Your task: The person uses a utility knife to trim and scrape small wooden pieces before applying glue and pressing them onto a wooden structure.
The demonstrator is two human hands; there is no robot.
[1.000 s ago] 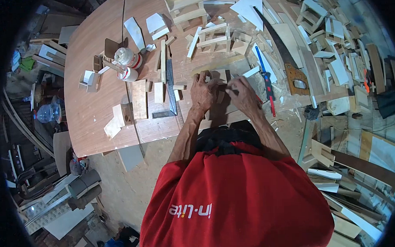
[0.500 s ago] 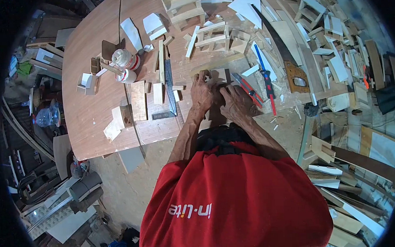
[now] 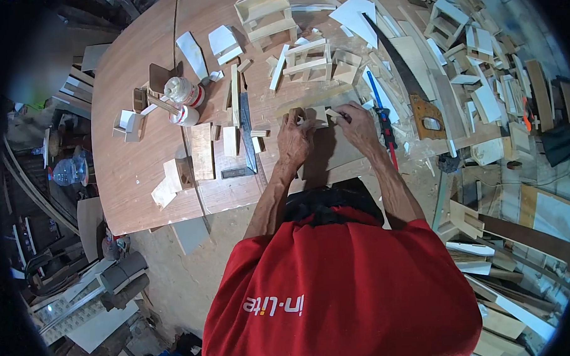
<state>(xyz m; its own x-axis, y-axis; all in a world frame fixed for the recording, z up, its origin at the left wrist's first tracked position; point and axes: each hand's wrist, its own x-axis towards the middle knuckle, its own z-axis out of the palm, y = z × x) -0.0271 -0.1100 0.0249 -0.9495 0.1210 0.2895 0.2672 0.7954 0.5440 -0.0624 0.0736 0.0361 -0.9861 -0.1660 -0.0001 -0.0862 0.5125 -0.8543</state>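
Observation:
My left hand (image 3: pixel 294 139) has its fingers curled on a small flat piece of wood (image 3: pixel 319 116) at the front of the table. My right hand (image 3: pixel 360 126) pinches a small pale wood block (image 3: pixel 333 113) at the right end of that piece. Under both hands lies a flat board (image 3: pixel 341 157), partly shadowed. A long wood strip (image 3: pixel 313 98) lies just beyond my fingers. Right of my right hand is a blue and red tool (image 3: pixel 385 121). The undersides of my fingertips are hidden.
A handsaw (image 3: pixel 428 119) lies at the right. A metal try square (image 3: pixel 248 135) and wood blocks (image 3: pixel 231 141) lie to the left, with glue jars (image 3: pixel 185 93) farther off. Small wooden frames (image 3: pixel 307 61) stand behind. Offcuts (image 3: pixel 483 102) are piled at the far right.
My right hand has moved right and up, away from my left hand, and now shows a small wood block in its fingers. My left hand stays nearly in place.

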